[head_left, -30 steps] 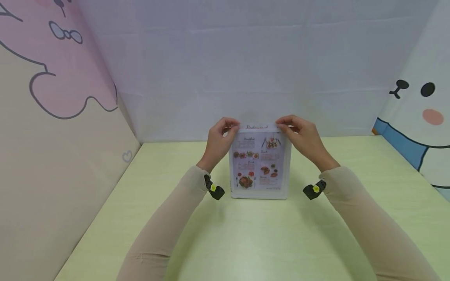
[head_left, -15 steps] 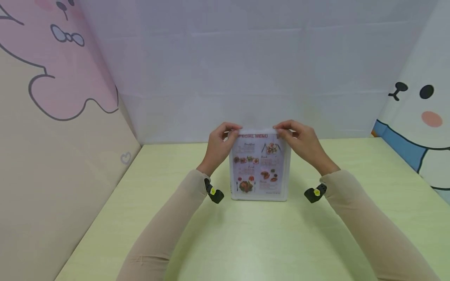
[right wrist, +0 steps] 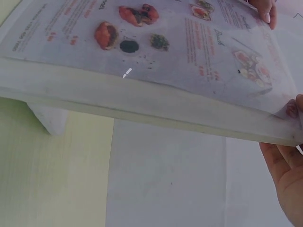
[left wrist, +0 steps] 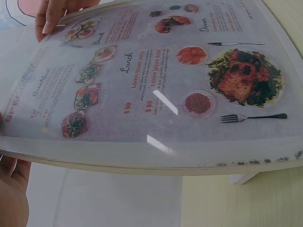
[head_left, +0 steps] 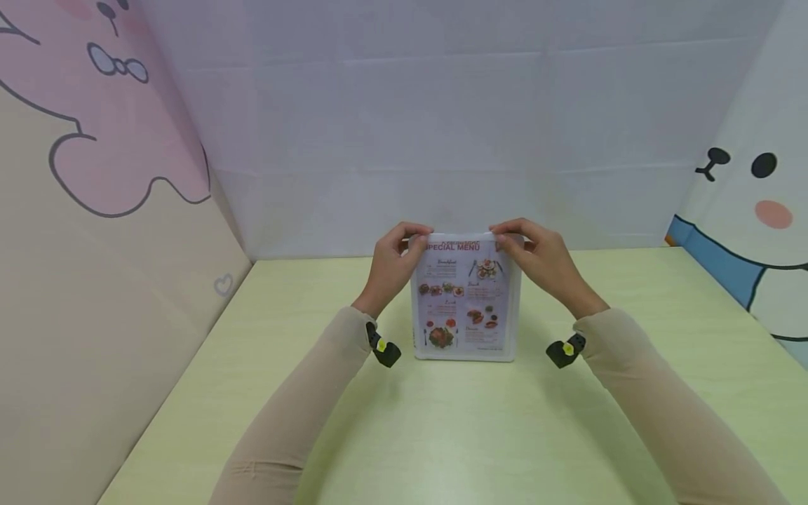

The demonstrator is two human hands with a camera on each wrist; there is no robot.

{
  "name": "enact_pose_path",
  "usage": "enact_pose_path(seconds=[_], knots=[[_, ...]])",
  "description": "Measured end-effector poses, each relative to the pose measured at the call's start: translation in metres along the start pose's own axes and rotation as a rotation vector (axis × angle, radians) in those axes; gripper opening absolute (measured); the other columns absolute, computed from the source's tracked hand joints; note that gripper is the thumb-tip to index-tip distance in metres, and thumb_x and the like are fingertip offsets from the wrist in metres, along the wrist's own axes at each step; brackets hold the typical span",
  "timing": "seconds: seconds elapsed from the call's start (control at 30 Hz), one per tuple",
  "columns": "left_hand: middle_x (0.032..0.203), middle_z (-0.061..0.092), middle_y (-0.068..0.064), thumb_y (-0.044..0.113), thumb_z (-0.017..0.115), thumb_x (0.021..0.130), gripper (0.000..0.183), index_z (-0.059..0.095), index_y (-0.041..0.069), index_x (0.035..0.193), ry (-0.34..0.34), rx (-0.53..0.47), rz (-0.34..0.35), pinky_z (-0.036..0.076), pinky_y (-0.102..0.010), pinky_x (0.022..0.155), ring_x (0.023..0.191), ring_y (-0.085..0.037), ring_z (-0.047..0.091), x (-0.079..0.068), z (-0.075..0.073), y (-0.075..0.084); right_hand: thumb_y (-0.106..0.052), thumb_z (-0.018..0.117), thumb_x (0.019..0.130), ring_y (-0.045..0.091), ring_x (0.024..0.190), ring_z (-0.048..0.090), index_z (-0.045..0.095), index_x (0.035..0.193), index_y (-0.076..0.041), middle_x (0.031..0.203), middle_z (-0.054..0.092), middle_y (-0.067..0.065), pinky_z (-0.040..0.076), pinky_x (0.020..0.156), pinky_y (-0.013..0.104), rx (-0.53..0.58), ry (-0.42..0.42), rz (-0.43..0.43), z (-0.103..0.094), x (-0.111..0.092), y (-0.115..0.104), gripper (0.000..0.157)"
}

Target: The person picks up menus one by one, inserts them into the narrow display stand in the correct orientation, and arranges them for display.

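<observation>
Green table (head_left: pixel 404 435) | left hand (head_left: pixel 390 263) – grip pinching menu stand (head_left: pixel 466 301) top corner | right hand (head_left: pixel 543 256) – same, opposite corner

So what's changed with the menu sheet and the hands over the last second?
The menu sheet has slid further down into the clear stand: a second ago its top stuck out above the stand, now it sits nearly flush. The left hand and right hand came down with it, still pinching the top corners. The stand stayed put on the table.

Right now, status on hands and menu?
Left hand and right hand pinch menu sheet top corners. Sheet sits in clear stand. Nothing blocking.
</observation>
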State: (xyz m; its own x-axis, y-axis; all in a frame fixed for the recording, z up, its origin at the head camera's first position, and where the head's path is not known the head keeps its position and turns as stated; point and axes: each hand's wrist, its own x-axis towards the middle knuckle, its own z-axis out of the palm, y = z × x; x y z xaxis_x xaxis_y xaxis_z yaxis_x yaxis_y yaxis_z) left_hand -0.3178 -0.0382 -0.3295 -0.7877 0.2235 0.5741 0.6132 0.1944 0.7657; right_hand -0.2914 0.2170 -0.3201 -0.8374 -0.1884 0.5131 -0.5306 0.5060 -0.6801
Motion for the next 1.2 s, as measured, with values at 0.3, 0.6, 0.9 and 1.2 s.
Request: enact_pose_path(seconds=[0.3, 0.6, 0.9, 1.2], knots=[[0.106, 0.064, -0.008, 0.017, 0.055, 0.098, 0.018, 0.064, 0.007, 0.109, 0.007, 0.017, -0.006, 0.048, -0.027, 0.074, 0.085, -0.017, 0.059, 0.000, 0.001, -0.004, -0.021, 0.055, 0.098, 0.020, 0.111, 0.058, 0.062, 0.119, -0.008, 0.131, 0.061, 0.007, 0.044, 0.081, 0.011, 0.024, 0.004, -0.009, 0.002, -0.002, 0.001, 0.026], [0.110, 0.065, -0.009, 0.017, 0.055, 0.098, 0.021, 0.063, 0.007, 0.114, 0.004, -0.006, -0.025, 0.050, -0.028, 0.081, 0.091, -0.017, 0.062, -0.001, 0.001, -0.008, -0.020, 0.053, 0.099, 0.019, 0.116, 0.055, 0.056, 0.124, -0.003, 0.136, 0.057, 0.009, 0.050, 0.089, 0.028, 0.016, 0.023, -0.038, 0.009, -0.003, 0.008, 0.029], [0.130, 0.061, -0.007, 0.011, 0.054, 0.098, 0.031, 0.059, 0.005, 0.128, -0.006, 0.021, 0.013, 0.046, -0.032, 0.102, 0.115, -0.018, 0.061, -0.004, -0.001, -0.010, -0.017, 0.052, 0.100, 0.035, 0.132, 0.045, 0.056, 0.125, -0.003, 0.145, 0.047, 0.014, 0.046, 0.096, 0.053, -0.019, 0.018, -0.122, 0.004, -0.007, 0.010, 0.029], [0.144, 0.051, -0.008, 0.016, 0.045, 0.102, 0.040, 0.047, 0.009, 0.142, -0.017, 0.293, 0.092, 0.036, -0.035, 0.111, 0.134, -0.020, 0.046, -0.016, -0.015, -0.020, -0.031, 0.038, 0.105, 0.039, 0.141, 0.031, 0.021, 0.154, -0.014, 0.158, 0.026, 0.011, 0.029, 0.111, 0.056, -0.150, -0.033, -0.075, -0.003, -0.019, 0.016, 0.054]])
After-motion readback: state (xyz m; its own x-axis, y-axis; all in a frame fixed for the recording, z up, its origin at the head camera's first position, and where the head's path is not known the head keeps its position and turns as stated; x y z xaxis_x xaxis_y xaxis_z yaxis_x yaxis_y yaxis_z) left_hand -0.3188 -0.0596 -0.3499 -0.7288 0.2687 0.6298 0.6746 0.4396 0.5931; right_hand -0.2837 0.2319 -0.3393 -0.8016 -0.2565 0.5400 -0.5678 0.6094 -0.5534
